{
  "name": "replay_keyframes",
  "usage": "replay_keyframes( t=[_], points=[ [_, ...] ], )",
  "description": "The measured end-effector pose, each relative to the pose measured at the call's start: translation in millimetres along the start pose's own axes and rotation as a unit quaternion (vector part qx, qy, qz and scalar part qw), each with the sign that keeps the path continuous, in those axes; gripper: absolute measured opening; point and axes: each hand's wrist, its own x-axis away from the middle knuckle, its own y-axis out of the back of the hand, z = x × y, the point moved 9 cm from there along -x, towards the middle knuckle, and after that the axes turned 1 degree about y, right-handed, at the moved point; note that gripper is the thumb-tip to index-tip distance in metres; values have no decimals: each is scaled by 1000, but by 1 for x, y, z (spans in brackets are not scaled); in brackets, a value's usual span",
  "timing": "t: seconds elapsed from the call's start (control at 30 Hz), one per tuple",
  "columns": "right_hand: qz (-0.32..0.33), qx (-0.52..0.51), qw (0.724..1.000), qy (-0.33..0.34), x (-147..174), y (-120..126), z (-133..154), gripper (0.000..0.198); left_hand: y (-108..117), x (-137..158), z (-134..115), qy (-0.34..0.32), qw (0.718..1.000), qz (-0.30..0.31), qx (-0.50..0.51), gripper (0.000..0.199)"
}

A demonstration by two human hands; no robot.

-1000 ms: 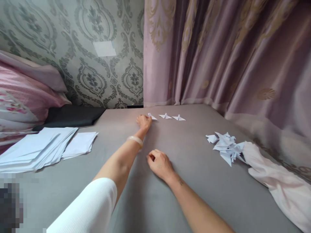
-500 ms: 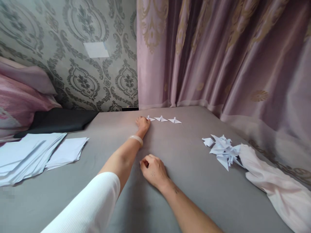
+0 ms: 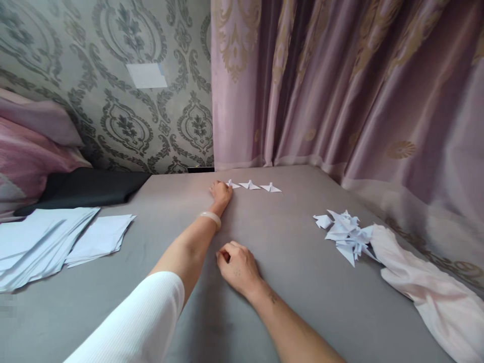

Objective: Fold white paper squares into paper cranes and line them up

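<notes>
Three white folded paper cranes stand in a row near the far edge of the grey-covered surface. My left hand [image 3: 221, 192], with a pale bangle on its wrist, reaches out to the leftmost paper crane [image 3: 233, 184]; its fingers are closed at that crane's left side and hide part of it. The middle crane [image 3: 249, 185] and the right crane [image 3: 270, 187] sit just beside it. Closer to me, my right hand [image 3: 238, 264] rests on the surface in a loose curl, thumb near the index finger, with nothing visible in it.
A heap of folded paper cranes [image 3: 348, 233] lies at the right, against a pale pink cloth [image 3: 427, 282]. Stacks of white paper [image 3: 34, 247] and smaller sheets [image 3: 100, 237] lie at the left, before a black folded item [image 3: 91, 186]. Curtains [image 3: 302, 91] hang behind.
The view has shifted slightly, so everything sits a little further left. Both hands and the cranes keep their places relative to the surface.
</notes>
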Motion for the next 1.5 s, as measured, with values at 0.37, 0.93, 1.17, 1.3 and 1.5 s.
replay_keyframes(
  t=[0.37,0.93,1.17,1.3,1.5],
  points=[
    [1,3,1000,2,0,0,1,18,3,5,8,22,999,6,36,35],
    [-2,1,1000,28,-1,1,-1,21,127,127,121,-137,973,185,23,15],
    [-11,18,999,31,-4,0,-2,26,163,164,155,-152,976,157,10,18],
    [-10,27,999,23,-1,1,1,27,173,163,177,-127,986,105,13,23],
    [-9,36,999,17,-1,3,0,32,178,160,199,-88,994,53,25,22]
  ],
)
